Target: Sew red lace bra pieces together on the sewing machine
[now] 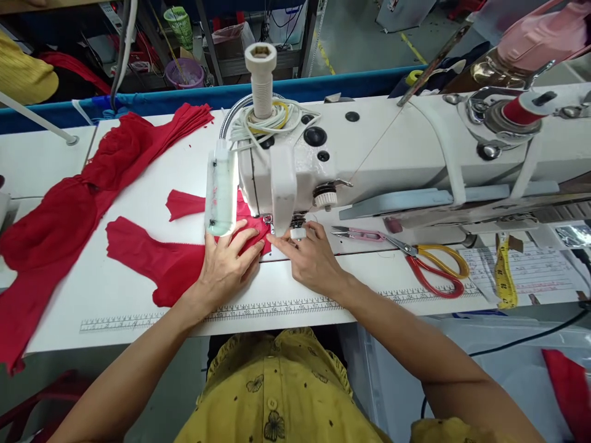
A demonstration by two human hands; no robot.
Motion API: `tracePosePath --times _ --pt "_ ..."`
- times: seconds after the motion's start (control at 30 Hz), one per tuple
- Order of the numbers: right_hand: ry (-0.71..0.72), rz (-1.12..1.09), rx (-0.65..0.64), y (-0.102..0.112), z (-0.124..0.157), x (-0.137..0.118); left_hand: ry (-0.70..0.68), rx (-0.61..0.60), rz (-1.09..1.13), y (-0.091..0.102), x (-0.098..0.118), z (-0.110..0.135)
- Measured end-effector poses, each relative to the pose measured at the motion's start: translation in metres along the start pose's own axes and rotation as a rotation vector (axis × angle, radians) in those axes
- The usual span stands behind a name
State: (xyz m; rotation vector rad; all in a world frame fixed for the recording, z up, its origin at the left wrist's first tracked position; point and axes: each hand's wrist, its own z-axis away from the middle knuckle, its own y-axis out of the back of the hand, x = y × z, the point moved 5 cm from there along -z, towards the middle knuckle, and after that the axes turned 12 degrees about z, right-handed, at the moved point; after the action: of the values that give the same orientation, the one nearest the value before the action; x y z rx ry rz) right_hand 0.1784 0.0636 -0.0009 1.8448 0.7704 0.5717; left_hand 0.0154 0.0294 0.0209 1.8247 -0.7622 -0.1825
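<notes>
Along the near edge of the table, in front of the sewing machine [383, 138], runs a printed ruler [277, 309]. Just beyond it, the left hand [231, 259] lies spread over a red fabric piece [180, 264] that reaches under the machine's needle end; the right hand [314, 258] is curled there, index fingertip by the cloth, and I can't tell whether it grips anything. Pink snips [367, 234] and scissors [409, 248] lie below the machine's arm. Left of the machine sprawls a red cloth heap [108, 163]; beyond it stands a purple basket [184, 75].
</notes>
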Motion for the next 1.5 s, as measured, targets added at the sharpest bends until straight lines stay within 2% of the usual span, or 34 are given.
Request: tracePosePath --times 0.23,0.33,0.5,0.67,0.87,0.93,1.0,1.07,1.13,1.23,1.4,1.5 --pt "0.095 0.122 0.011 0.003 0.001 -0.005 0.027 0.009 0.009 0.001 -0.001 0.0" --pt "0.105 0.096 0.002 0.001 0.001 -0.005 0.036 0.001 0.03 0.0 -0.001 0.0" --pt "0.116 -0.019 -0.082 -0.002 0.0 -0.006 0.065 -0.005 0.047 0.002 0.0 -0.001" --pt "0.1 -0.001 -0.075 0.003 0.0 -0.01 0.135 -0.041 0.059 -0.002 0.001 -0.001" --pt "0.109 0.049 -0.057 0.004 0.001 -0.015 0.31 0.091 0.075 0.004 -0.007 0.0" --pt "0.107 0.06 -0.071 0.003 0.001 -0.016 0.245 0.134 0.036 0.007 -0.005 -0.004" --pt "0.107 0.065 -0.082 0.002 0.001 -0.016 0.099 0.122 0.007 0.007 0.001 -0.01" --pt "0.118 0.062 -0.078 0.003 0.002 -0.015 -0.041 0.056 -0.027 0.001 0.005 -0.014" --pt "0.136 0.04 -0.063 0.005 0.005 -0.014 -0.105 -0.017 -0.063 -0.006 0.005 -0.014" --pt "0.146 -0.001 -0.059 0.007 0.009 -0.012 -0.109 -0.051 -0.077 -0.009 0.0 -0.011" --pt "0.136 -0.054 -0.069 0.008 0.011 -0.011 -0.089 -0.028 -0.027 -0.008 -0.003 -0.011" --pt "0.148 -0.091 -0.056 0.008 0.01 -0.011 -0.062 -0.067 0.017 -0.011 -0.006 -0.011"
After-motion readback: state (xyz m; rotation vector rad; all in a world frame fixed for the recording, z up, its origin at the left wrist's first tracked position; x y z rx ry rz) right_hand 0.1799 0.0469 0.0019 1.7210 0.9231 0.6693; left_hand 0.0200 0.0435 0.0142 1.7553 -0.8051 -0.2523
